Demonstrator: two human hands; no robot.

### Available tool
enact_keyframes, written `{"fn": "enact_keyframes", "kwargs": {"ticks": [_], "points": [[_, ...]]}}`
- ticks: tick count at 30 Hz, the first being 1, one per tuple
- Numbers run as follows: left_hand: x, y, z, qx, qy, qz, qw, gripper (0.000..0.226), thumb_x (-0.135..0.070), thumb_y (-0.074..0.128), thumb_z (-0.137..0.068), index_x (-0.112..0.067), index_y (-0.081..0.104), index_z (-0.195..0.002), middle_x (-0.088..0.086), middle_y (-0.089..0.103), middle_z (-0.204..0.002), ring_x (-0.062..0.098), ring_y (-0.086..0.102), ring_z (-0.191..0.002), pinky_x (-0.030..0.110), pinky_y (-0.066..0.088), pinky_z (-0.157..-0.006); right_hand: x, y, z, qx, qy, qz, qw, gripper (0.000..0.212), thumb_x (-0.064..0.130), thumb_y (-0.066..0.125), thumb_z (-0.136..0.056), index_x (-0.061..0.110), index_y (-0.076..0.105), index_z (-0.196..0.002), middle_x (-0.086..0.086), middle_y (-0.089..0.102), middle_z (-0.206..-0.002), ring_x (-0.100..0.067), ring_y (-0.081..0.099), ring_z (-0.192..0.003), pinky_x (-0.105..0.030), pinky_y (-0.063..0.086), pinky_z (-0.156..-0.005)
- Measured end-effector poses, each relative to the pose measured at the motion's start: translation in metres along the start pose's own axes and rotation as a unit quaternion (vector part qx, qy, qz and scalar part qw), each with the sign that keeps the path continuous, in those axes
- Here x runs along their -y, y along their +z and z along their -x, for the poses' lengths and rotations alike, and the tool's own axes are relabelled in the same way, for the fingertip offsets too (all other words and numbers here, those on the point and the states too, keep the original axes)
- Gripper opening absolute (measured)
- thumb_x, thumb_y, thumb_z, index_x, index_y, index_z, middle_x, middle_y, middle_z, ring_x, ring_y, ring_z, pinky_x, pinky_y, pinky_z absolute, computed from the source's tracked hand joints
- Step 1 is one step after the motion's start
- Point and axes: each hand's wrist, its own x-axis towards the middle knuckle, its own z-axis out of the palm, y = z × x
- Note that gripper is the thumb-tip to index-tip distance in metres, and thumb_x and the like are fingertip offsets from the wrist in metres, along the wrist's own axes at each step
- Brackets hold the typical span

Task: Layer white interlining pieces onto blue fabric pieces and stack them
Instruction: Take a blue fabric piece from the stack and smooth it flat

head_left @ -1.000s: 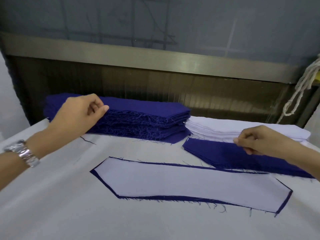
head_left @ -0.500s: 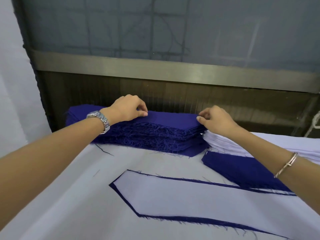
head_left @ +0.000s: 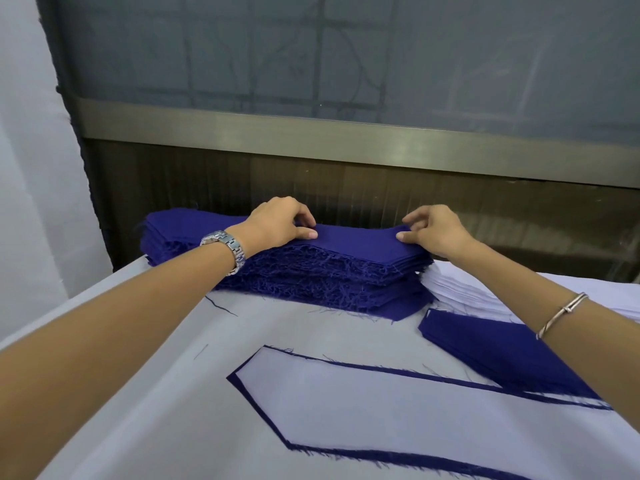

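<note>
Both hands are on the blue stack point(head_left: 329, 275), at the back of the table point(head_left: 166, 382).

Left hand point(head_left: 277, 225): thumb flat on the top piece point(head_left: 356, 242), fingers curled over its far edge, pinching it.

Right hand point(head_left: 436, 233): same hold at the piece's right end, thumb on top, fingers curled behind.

The top piece lies along the stack between the 2 hands. Cannot tell whether it is lifted clear.

The stack's near edge is frayed, with loose threads hanging.

White stack point(head_left: 460, 289) sits just right of the blue stack, touching it, partly behind the right forearm.

Low blue pile point(head_left: 502, 348) lies in front of the white stack, under that forearm.

Nearest the camera, 1 interlining point(head_left: 381, 403) lies flat on 1 base piece point(head_left: 398, 459), with a thin blue rim showing along every visible edge.

Watch point(head_left: 227, 245) on the left wrist, bangle point(head_left: 561, 315) on the right.
</note>
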Motion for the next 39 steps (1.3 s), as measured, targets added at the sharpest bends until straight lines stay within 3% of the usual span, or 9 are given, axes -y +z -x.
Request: {"fn": "enact_keyframes", "kwargs": {"ticks": [4,8,17,20,23,27,31,35,39], "points": [[0.001,0.002,0.001,-0.004,-0.006,0.003,1.000,0.035,-0.035,0.068,-0.092,-0.021,0.067,-0.123,0.000,0.066,-0.121,0.013,0.056,-0.104,0.042,0.049,-0.098,-0.001,-0.001,0.005,-0.030,-0.020,-0.004,0.999,0.017,0.011,0.081,-0.083,0.017,0.068,-0.092,0.004,0.065,-0.075,-0.007,0.061,-0.074,-0.034,0.053,-0.083],[0.000,0.003,0.001,-0.007,-0.005,0.009,1.000,0.036,-0.033,0.069,-0.091,-0.021,0.065,-0.125,0.000,0.065,-0.122,0.017,0.058,-0.110,0.044,0.048,-0.101,-0.002,-0.005,0.009,-0.048,-0.046,-0.006,0.998,0.023,0.011,0.083,-0.080,0.024,0.065,-0.076,0.003,0.067,-0.071,-0.008,0.062,-0.072,-0.032,0.053,-0.080],[0.000,0.005,-0.002,0.004,0.003,0.019,1.000,0.043,-0.026,0.069,-0.092,-0.018,0.059,-0.133,0.002,0.060,-0.134,0.021,0.054,-0.124,0.047,0.044,-0.108,-0.001,-0.003,0.017,-0.063,-0.098,0.020,0.993,0.016,0.007,0.076,-0.087,0.019,0.067,-0.095,0.005,0.066,-0.069,-0.010,0.063,-0.073,-0.039,0.055,-0.087],[0.002,0.006,-0.005,0.008,0.006,0.012,1.000,0.047,-0.026,0.068,-0.093,-0.018,0.056,-0.137,0.003,0.057,-0.138,0.022,0.051,-0.128,0.047,0.041,-0.110,-0.001,-0.003,0.019,-0.078,-0.122,0.043,0.989,0.015,0.014,0.074,-0.090,0.017,0.068,-0.103,0.006,0.068,-0.074,-0.015,0.066,-0.082,-0.038,0.054,-0.087],[0.005,0.006,-0.008,0.005,0.009,-0.002,1.000,0.054,-0.028,0.069,-0.093,-0.020,0.050,-0.143,0.002,0.055,-0.142,0.022,0.048,-0.133,0.047,0.035,-0.114,-0.001,-0.003,0.023,-0.116,-0.143,0.061,0.981,0.006,0.019,0.076,-0.089,0.019,0.072,-0.094,0.000,0.073,-0.087,-0.018,0.066,-0.091,-0.034,0.051,-0.082],[0.007,0.007,-0.010,-0.001,0.022,0.004,1.000,0.064,-0.027,0.071,-0.091,-0.022,0.042,-0.148,0.000,0.053,-0.145,0.021,0.045,-0.135,0.044,0.029,-0.115,-0.002,-0.002,0.026,-0.159,-0.176,0.080,0.968,0.006,0.017,0.076,-0.088,0.014,0.075,-0.092,-0.001,0.065,-0.114,-0.022,0.047,-0.116,-0.030,0.037,-0.089],[0.009,0.007,-0.008,-0.028,0.056,-0.005,0.998,0.060,-0.027,0.073,-0.089,-0.027,0.047,-0.144,0.000,0.055,-0.141,0.022,0.047,-0.131,0.040,0.028,-0.112,-0.004,-0.001,0.036,-0.169,-0.207,-0.023,0.963,0.003,0.014,0.071,-0.092,0.016,0.068,-0.093,0.003,0.063,-0.099,-0.011,0.052,-0.097,-0.022,0.040,-0.082],[0.015,0.007,0.000,-0.077,0.084,-0.010,0.993,0.051,-0.030,0.073,-0.089,-0.025,0.056,-0.136,0.001,0.064,-0.131,0.022,0.055,-0.122,0.039,0.036,-0.107,-0.003,0.004,0.045,-0.173,-0.230,-0.088,0.954,0.004,0.008,0.068,-0.093,0.010,0.066,-0.095,0.013,0.062,-0.086,0.008,0.056,-0.081,-0.006,0.043,-0.076],[0.030,0.000,0.009,-0.110,0.069,-0.068,0.989,0.040,-0.030,0.068,-0.093,-0.020,0.062,-0.132,0.003,0.066,-0.130,0.024,0.059,-0.120,0.043,0.043,-0.106,-0.007,0.004,0.045,-0.162,-0.224,-0.084,0.957,0.013,0.010,0.071,-0.091,0.006,0.069,-0.103,0.011,0.064,-0.085,-0.002,0.059,-0.080,-0.016,0.048,-0.077]]}}
